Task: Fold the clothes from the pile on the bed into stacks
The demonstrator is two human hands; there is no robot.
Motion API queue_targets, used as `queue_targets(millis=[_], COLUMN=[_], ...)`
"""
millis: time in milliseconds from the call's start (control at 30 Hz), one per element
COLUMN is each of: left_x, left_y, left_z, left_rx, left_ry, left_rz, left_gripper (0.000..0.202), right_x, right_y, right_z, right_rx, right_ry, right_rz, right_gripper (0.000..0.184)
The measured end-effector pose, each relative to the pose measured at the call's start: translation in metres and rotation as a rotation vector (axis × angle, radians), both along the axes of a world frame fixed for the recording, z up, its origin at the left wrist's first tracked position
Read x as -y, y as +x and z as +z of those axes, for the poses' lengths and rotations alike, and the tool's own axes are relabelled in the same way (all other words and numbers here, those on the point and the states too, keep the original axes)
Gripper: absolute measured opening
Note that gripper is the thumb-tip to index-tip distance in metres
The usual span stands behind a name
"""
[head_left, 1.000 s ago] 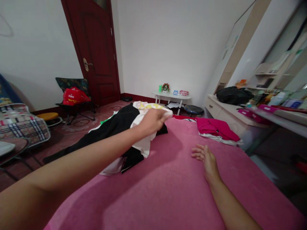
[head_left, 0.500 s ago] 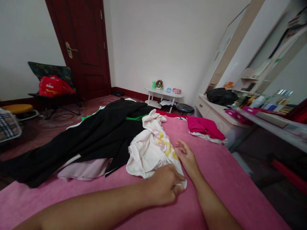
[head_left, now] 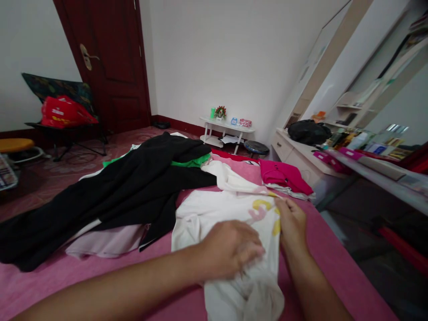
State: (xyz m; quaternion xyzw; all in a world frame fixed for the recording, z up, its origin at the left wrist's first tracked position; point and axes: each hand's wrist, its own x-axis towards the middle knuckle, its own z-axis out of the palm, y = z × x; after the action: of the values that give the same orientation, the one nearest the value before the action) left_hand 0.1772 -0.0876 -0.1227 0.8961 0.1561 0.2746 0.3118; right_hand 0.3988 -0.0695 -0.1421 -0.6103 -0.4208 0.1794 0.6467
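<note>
White shirt [head_left: 214, 209] under left grip [head_left: 230, 249], palm flat | right grip [head_left: 292, 220] pinches its edge

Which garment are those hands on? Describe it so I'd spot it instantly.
On the pink bed, nearest the camera, lies a white shirt with the left hand and right hand on it. Unlike the black clothes to its left and the folded magenta top beyond, it bears a yellow and pink print.

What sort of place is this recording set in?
Most likely a home bedroom: a pink-covered bed strewn with clothes, including a white shirt and black garments, a white dresser with drawers beside it, and a dark red door.
</note>
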Motion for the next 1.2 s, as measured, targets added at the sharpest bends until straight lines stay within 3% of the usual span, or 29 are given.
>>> queue_targets(millis=[100, 233, 400, 567, 800, 900, 1000, 1133, 1200], left_x=[-0.048, -0.090, -0.083, -0.078, -0.078, -0.077, -0.080, -0.075, -0.061], left_y=[-0.016, -0.027, -0.025, -0.022, -0.020, -0.018, -0.015, -0.016, -0.018], left_z=[-0.004, -0.036, -0.052, -0.053, -0.051, -0.050, -0.052, -0.044, -0.027], left_rx=[0.037, -0.085, -0.101, -0.098, -0.068, -0.030, -0.024, 0.000, -0.072], left_ry=[0.086, 0.064, 0.171, 0.200, 0.169, 0.153, 0.037, -0.242, -0.446], left_rz=[0.294, 0.263, 0.359, 0.377, 0.419, 0.579, 0.633, 0.483, 0.232], left_gripper=[0.028, 0.024, 0.031, 0.035, 0.034, 0.044, 0.054, 0.033, 0.025], right_x=[-0.002, -0.006, -0.008, -0.004, 0.004, 0.010, 0.019, 0.023, 0.019], right_y=[0.033, 0.067, 0.081, 0.072, 0.058, 0.043, 0.020, -0.003, -0.005], right_z=[0.001, -0.020, -0.045, -0.047, -0.046, -0.031, -0.007, 0.014, 0.011], right_rx=[-0.274, -0.469, -0.377, -0.450, -0.170, -0.111, -0.108, -0.063, -0.094], right_ry=[0.146, 0.151, 0.084, 0.037, -0.012, -0.007, -0.013, -0.176, -0.251], right_rz=[-0.239, -0.333, -0.269, -0.243, -0.138, -0.038, 0.219, 0.635, 0.612], right_gripper=[0.016, 0.019, 0.022, 0.028, 0.031, 0.031, 0.028, 0.041, 0.039])
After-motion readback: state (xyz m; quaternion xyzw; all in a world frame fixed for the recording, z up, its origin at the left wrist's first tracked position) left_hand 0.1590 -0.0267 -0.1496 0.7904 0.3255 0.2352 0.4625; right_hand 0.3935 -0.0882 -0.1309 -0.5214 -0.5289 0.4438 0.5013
